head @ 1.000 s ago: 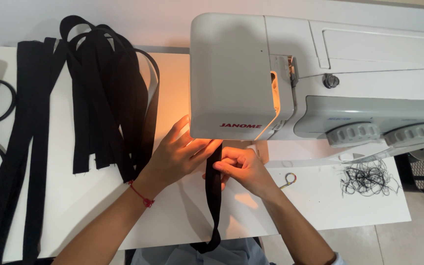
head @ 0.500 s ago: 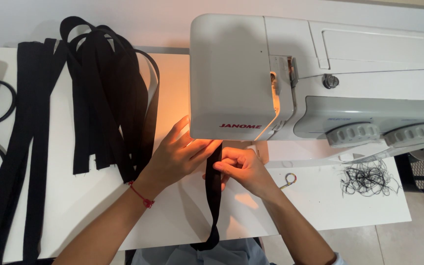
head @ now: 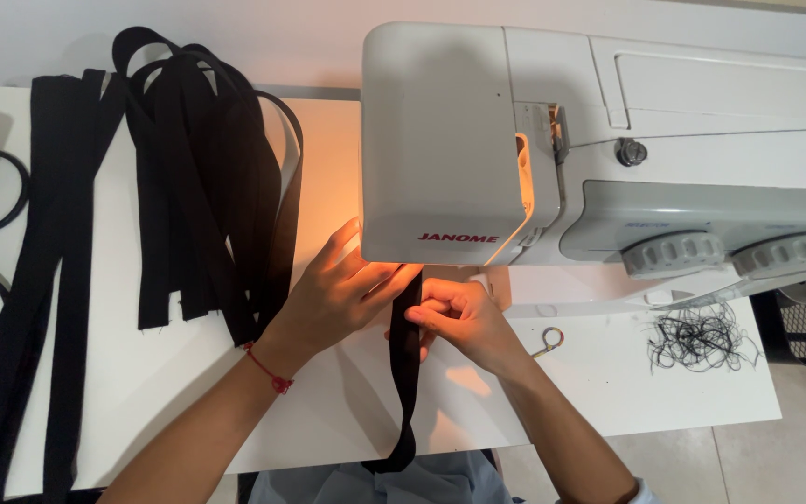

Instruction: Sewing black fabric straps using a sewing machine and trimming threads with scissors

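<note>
A black fabric strap (head: pixel 407 373) runs from under the head of a white sewing machine (head: pixel 440 140) down over the table's front edge. My left hand (head: pixel 333 294), with a red cord at the wrist, lies flat with its fingers pressing the strap just under the machine head. My right hand (head: pixel 459 317) pinches the strap's right edge beside it. The needle area is hidden by the machine head and my fingers.
A pile of looped black straps (head: pixel 202 187) lies on the white table (head: pixel 160 392) to the left, with long straps (head: pixel 39 280) further left. Small thread snips (head: pixel 546 342) and a tangle of black thread scraps (head: pixel 701 338) lie to the right.
</note>
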